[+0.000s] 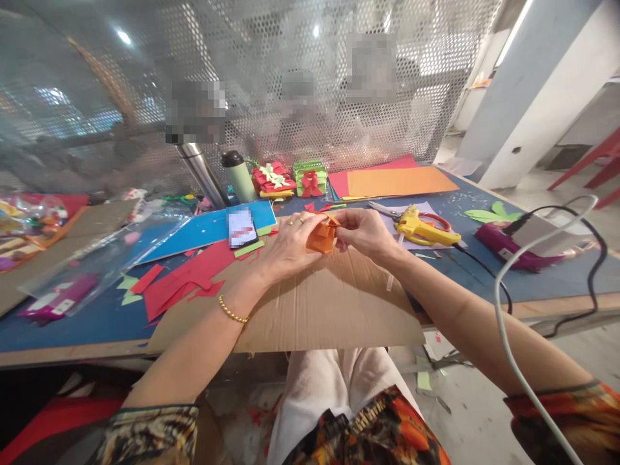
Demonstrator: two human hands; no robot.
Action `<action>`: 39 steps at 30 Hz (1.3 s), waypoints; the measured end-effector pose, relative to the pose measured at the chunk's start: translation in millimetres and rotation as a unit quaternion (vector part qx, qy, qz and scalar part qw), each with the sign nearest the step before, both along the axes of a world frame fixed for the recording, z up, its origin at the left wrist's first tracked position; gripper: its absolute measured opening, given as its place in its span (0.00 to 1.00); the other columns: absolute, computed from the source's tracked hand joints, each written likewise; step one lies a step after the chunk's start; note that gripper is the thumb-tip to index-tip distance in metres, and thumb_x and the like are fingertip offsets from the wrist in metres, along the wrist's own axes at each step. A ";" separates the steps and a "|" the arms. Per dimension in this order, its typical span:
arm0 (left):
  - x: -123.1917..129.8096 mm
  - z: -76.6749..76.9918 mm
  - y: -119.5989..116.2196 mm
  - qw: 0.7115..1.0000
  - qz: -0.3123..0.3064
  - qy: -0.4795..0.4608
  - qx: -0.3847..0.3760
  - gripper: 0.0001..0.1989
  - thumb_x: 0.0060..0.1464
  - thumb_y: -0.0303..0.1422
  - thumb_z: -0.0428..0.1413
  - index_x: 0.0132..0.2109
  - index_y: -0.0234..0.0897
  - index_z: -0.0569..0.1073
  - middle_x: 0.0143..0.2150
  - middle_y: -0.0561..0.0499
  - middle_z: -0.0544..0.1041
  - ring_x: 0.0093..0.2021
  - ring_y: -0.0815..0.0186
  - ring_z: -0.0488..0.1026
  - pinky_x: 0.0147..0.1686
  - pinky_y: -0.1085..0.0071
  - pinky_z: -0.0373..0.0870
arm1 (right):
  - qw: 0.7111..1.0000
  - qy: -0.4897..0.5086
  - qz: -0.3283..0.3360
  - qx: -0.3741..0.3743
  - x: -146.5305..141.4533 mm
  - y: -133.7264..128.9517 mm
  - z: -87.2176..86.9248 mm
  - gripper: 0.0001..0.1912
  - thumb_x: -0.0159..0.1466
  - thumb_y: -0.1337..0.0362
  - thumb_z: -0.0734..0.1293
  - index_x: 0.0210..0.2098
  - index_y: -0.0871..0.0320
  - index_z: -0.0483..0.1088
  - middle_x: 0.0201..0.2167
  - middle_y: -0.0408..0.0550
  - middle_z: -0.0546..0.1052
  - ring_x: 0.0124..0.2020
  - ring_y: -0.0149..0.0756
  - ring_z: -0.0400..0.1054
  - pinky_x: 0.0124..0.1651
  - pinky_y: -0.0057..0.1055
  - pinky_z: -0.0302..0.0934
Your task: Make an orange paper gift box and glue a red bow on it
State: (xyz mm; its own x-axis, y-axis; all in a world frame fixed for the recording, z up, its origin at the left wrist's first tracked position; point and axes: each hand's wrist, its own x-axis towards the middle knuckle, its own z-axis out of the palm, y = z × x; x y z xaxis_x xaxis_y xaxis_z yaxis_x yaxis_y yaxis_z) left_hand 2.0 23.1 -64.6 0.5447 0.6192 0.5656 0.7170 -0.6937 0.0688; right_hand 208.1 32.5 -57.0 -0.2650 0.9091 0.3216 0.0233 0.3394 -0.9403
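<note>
A small orange paper piece (pixel 320 239), folded like a box, is held between my two hands over a brown cardboard sheet (pixel 334 303). My left hand (pixel 293 245) is closed round its left side, with the thumb below. At its upper right edge, my right hand (pixel 363 234) pinches the orange paper with thumb and fingertips. Just right of my right hand lie a yellow glue gun (pixel 420 226) and scissors (pixel 385 210), on a light purple sheet (pixel 411 243).
Behind stand a steel flask (pixel 201 171), a green bottle (pixel 239 177) and small red and green paper boxes (pixel 310 181). A phone (pixel 242 227) and red paper scraps (pixel 188 281) lie left. A white cable (pixel 498 310) hangs over my right forearm.
</note>
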 end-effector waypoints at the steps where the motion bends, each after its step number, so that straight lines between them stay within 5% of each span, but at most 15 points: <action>1: -0.5 0.0 0.7 1.000 -0.005 0.000 0.001 0.29 0.57 0.31 0.64 0.64 0.42 0.68 0.60 0.44 0.76 0.59 0.51 0.73 0.58 0.53 0.68 | 1.000 -0.003 -0.003 0.004 0.1 0.3 -0.3 0.09 0.50 0.67 0.68 0.30 0.60 0.78 0.18 0.41 0.76 0.17 0.27 0.69 0.21 0.23 0.64; 13: -5.5 -0.9 7.5 0.997 -0.022 -0.054 -0.049 0.30 0.51 0.31 0.67 0.62 0.43 0.71 0.59 0.44 0.76 0.59 0.49 0.73 0.59 0.52 0.69 | 0.998 -0.038 -0.051 0.031 3.5 -1.0 2.6 0.11 0.56 0.61 0.73 0.37 0.57 0.73 0.20 0.39 0.76 0.19 0.29 0.70 0.21 0.25 0.63; 20: -6.0 0.2 3.6 0.997 -0.020 -0.047 -0.061 0.29 0.52 0.29 0.66 0.62 0.44 0.72 0.60 0.45 0.78 0.61 0.49 0.74 0.62 0.50 0.67 | 0.987 -0.080 -0.105 0.087 13.2 -4.4 14.0 0.06 0.61 0.61 0.68 0.30 0.57 0.71 0.22 0.41 0.74 0.20 0.28 0.68 0.26 0.28 0.63; 29: -10.5 -1.7 11.8 0.989 -0.036 -0.117 -0.078 0.31 0.50 0.37 0.73 0.59 0.42 0.73 0.58 0.43 0.79 0.58 0.50 0.76 0.58 0.52 0.72 | 0.956 -0.140 -0.056 0.251 12.2 -8.0 9.7 0.10 0.63 0.64 0.66 0.34 0.57 0.81 0.26 0.44 0.75 0.26 0.29 0.63 0.33 0.30 0.59; 39: -13.9 5.9 12.6 0.985 -0.052 -0.112 -0.117 0.33 0.50 0.37 0.73 0.62 0.42 0.73 0.59 0.43 0.78 0.59 0.50 0.76 0.60 0.50 0.71 | 0.958 -0.146 -0.056 0.239 9.4 -7.2 3.6 0.11 0.64 0.62 0.67 0.40 0.57 0.81 0.26 0.43 0.74 0.25 0.29 0.61 0.31 0.30 0.57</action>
